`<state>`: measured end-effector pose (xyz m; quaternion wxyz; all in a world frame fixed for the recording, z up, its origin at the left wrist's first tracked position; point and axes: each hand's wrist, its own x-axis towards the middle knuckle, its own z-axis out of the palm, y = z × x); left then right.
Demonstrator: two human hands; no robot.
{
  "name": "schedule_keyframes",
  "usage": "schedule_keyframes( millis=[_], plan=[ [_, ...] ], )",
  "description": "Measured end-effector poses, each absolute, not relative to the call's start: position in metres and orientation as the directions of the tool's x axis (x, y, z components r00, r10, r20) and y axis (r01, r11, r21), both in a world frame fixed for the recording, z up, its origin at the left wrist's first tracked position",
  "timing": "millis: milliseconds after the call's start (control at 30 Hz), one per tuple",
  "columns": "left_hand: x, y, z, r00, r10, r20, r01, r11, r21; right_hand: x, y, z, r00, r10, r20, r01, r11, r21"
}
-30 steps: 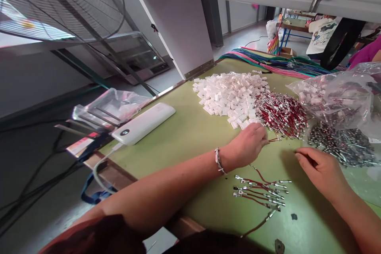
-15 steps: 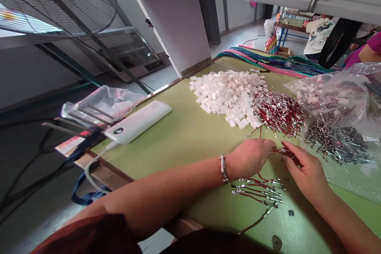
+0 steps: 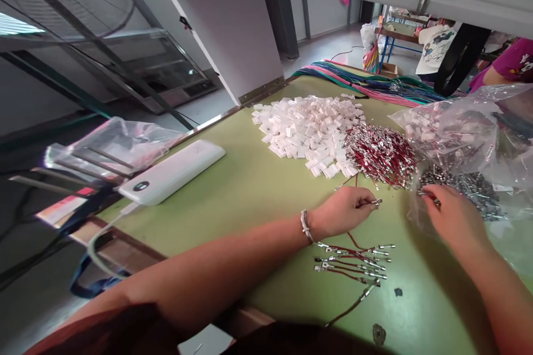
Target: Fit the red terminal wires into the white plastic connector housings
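My left hand (image 3: pixel 345 209) is closed in a pinch on a red wire, whose metal terminal end (image 3: pixel 377 202) pokes out past the fingertips. More red wire shows below that hand. To the right, my right hand (image 3: pixel 453 212) is at the near left edge of a pile of dark metal terminals (image 3: pixel 478 191) on clear plastic. Its thumb and fingers are pinched together, and what sits between them is too small to name. Several red wires with metal ends (image 3: pixel 353 263) lie in a loose row in front of me.
White plastic connector housings (image 3: pixel 308 127) are heaped beside a pile of red wires (image 3: pixel 381 155). A clear bag (image 3: pixel 462 127) of parts lies behind the terminals. Long coloured cables (image 3: pixel 362 83) run along the back. A white power bank (image 3: pixel 175 172) with a cable is at the left edge.
My right hand has left the wire end near my left hand and moved right to the dark terminals. My left hand keeps its pinch on the wire. The camera view has shifted slightly.
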<state>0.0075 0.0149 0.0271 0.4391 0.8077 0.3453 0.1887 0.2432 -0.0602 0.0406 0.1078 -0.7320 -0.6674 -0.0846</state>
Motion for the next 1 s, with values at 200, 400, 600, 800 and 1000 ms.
schedule_keyframes(
  millis=[200,400,600,800,1000],
  plan=[
    [0.004,0.024,0.033,0.646,0.740,-0.186,0.244,0.031,0.969,0.294,-0.050,0.019,0.082,0.986,0.143,0.978,-0.107,0.177],
    [0.002,0.023,0.035,0.661,0.736,-0.147,0.178,0.037,0.983,0.279,-0.057,0.028,0.070,0.957,0.281,0.965,-0.135,0.222],
    [0.006,0.019,0.028,0.658,0.740,-0.140,0.170,0.036,0.985,0.221,-0.068,0.044,0.023,0.932,0.363,0.894,0.144,-0.425],
    [0.007,0.014,0.023,0.692,0.711,-0.123,0.149,0.026,0.989,0.176,-0.072,0.037,0.023,0.945,0.325,0.715,0.212,-0.667],
    [0.003,0.014,0.024,0.747,0.663,0.049,0.212,-0.308,0.927,0.185,-0.071,0.037,-0.106,0.953,0.285,0.741,0.267,-0.616]
  ],
)
